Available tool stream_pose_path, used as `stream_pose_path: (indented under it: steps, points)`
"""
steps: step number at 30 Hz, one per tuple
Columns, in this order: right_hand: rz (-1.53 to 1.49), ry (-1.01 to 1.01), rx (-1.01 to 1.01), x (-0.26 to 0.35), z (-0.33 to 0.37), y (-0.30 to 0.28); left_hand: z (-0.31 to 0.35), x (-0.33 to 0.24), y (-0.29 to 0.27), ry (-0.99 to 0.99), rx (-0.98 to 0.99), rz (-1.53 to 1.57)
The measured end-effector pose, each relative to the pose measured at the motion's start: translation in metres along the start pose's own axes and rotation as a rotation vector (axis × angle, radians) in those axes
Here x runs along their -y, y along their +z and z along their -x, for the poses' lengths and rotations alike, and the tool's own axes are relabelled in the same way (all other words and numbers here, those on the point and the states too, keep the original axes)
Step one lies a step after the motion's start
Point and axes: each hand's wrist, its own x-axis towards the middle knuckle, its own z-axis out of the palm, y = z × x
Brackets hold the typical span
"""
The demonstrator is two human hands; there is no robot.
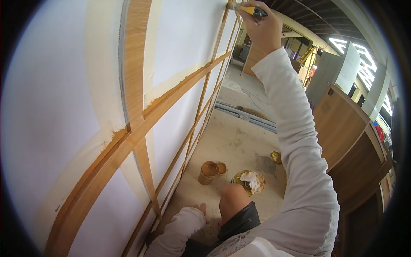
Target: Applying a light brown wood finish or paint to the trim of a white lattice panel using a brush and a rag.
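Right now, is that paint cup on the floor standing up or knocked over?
Standing up. The cup sits on its base on the floor, its round open mouth facing up with brown paint inside. A small lid lies beside it.

A white wall panel (51, 107) crossed by wooden slats (136, 64) fills the left. The bare concrete floor (233, 141) runs back to brown wooden cabinets (342, 124) on the right, under bright ceiling strip lights (364, 64).
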Motion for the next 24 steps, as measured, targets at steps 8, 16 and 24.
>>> stream_pose_path:
  steps: [8,16,24]
  points:
    - [-0.279,-0.189,-0.12,-0.009,0.002,0.006,-0.032,0.015,0.029,0.038,-0.03,-0.044]
    - [-0.254,-0.116,0.064,-0.02,0.018,-0.005,-0.031,0.011,0.028,0.016,-0.037,-0.052]
    - [-0.207,-0.104,-0.077,-0.006,-0.001,0.003,-0.04,0.018,0.043,-0.108,-0.059,0.071]
